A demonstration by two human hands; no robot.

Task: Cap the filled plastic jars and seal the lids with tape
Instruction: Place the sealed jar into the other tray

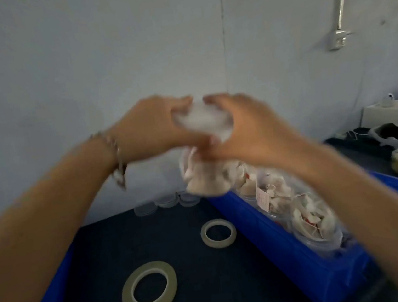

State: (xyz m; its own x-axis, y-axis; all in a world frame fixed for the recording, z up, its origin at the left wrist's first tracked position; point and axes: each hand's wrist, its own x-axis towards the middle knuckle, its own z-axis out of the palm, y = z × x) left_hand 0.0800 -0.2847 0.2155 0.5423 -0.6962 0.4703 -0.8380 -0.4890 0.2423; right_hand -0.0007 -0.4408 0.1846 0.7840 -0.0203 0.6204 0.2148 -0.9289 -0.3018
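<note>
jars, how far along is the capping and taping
Early. No finished jar shows. In hand: both the left hand and right hand grip the lid onto a raised filled jar. Left: taping it; both tape rolls lie untouched on the mat, and more filled jars wait in the blue bin.

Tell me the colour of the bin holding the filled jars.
Blue bin, clearest in the head view.

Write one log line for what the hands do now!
both hands grip jar lid | jar lifted | tape rolls on table
</note>
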